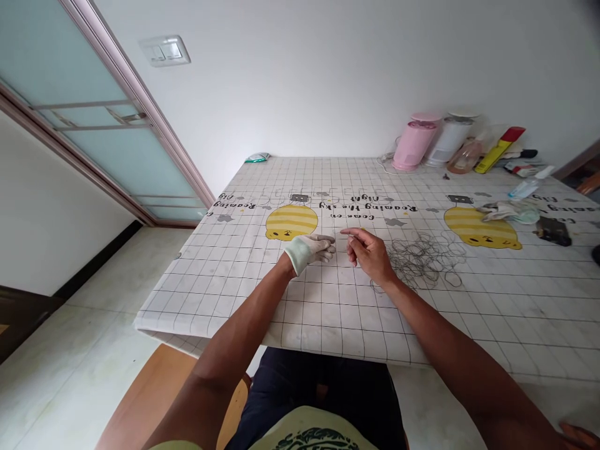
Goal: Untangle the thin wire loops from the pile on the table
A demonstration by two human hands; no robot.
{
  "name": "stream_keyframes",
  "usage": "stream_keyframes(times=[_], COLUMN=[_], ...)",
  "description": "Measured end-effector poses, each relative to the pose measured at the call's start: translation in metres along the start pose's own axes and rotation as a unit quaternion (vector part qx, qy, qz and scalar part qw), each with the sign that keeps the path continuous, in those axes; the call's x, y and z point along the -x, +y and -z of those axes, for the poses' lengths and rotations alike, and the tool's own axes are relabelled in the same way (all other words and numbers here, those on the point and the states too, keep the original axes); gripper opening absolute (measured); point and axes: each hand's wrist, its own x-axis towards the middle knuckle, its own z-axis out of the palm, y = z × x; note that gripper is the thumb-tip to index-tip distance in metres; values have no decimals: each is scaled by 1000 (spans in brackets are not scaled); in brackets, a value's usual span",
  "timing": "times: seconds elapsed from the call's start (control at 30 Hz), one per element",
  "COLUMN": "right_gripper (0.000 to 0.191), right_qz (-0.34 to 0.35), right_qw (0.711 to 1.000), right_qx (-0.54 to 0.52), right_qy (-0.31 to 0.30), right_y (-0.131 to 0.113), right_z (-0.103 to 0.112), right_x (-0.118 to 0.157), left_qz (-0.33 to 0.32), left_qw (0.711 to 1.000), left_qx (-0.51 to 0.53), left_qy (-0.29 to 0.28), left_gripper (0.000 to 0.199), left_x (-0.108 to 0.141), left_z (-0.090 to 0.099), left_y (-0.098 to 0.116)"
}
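Observation:
My left hand (315, 249) wears a whitish work glove with a pale green cuff. Its fingers stretch toward the right, a little apart, just above the tablecloth, and nothing shows in them. Facing it across a small gap is my bare right hand (370, 253). The right index finger points left, apart from the thumb, while the other fingers bend loosely; I see no object in them. A tangled pile of thin dark loops (424, 259) lies beside and partly behind my right hand and wrist. The kind of loop is too fine to make out.
A checked tablecloth (225, 262) covers the table. To the right lie another glove (510, 212), a black object (553, 231) and a clear bottle (529, 184). Along the wall stand a pink cylinder (415, 144), a white cylinder (450, 140) and a yellow can with red cap (499, 150).

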Motion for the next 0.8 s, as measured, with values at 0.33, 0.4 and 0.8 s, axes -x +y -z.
stream_keyframes(times=[0.33, 0.4, 0.8], right_gripper=[37, 36, 35], right_qz=[84, 86, 125], right_qw=[978, 977, 965], right_qx=[190, 194, 229], right_qy=[17, 18, -15], right_y=[0, 2, 4], right_z=[-3, -4, -8], right_x=[5, 5, 7], left_qz=[-95, -112, -66], left_qw=[988, 981, 989], left_qx=[-40, -67, -63], left_qy=[116, 142, 115], left_gripper=[35, 32, 11], left_x=[-6, -6, -16], left_z=[9, 9, 0], left_y=[6, 7, -6])
